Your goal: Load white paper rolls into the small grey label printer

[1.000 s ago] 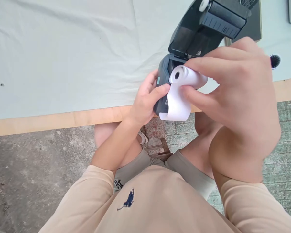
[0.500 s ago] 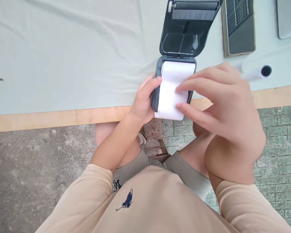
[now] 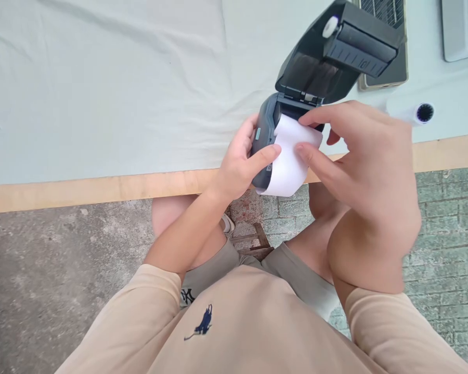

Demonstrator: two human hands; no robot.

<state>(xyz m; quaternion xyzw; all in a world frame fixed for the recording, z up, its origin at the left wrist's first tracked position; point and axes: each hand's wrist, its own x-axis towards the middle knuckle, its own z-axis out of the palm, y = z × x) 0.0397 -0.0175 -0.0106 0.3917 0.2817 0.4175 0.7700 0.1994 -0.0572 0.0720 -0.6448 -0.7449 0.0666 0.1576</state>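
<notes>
Left hand (image 3: 237, 163): gripping printer (image 3: 263, 130)
Right hand (image 3: 374, 161): fingers narrow, holding paper (image 3: 290, 163)
Seating: unclear
Lid (image 3: 315, 72): toward one o'clock, not yet closed

The rounded plastic handheld printer (image 3: 264, 120) is showing dark slate blue, with a small turquoise rectangle (image 3: 258, 134) marking its side. Its black hinged plastic lid (image 3: 312, 70) is bearing a small round white gear (image 3: 329, 27) and a grey bar (image 3: 359, 58) with thin dark lines. The curling paper strip (image 3: 292, 163) is showing plain white. The white paper roll (image 3: 405, 112) is displaying a black, ridged-edged core end (image 3: 425, 112). The creased tablecloth (image 3: 140, 93) is looking pale bluish white, beside a tan wooden edge (image 3: 101, 190). The beige fabric shirt (image 3: 242, 327) is carrying a navy embroidered figure (image 3: 205, 320).
</notes>
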